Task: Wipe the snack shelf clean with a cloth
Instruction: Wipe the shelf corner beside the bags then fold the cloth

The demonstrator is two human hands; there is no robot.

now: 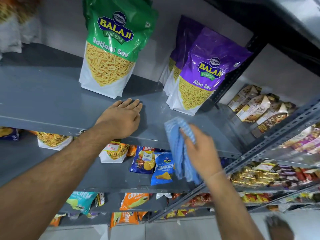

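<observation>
The grey metal snack shelf (52, 99) runs across the view at chest height. My left hand (121, 116) lies flat on its front part, palm down, fingers together, holding nothing. My right hand (200, 149) grips a blue striped cloth (180, 149) at the shelf's front edge, and the cloth hangs down past the edge, blurred. A green Ratlami Sev bag (112, 49) stands upright behind my left hand. Purple Aloo Sev bags (200, 71) stand upright to the right, just behind the cloth.
A slotted steel upright (270, 142) crosses at the right. Oats packets (256, 108) fill the neighbouring shelf. Lower shelves hold a Lay's bag (143, 158), a blue Crunchem bag (163, 168), orange packs (133, 200) and wrapped sweets (256, 175). More bags stand at the far left.
</observation>
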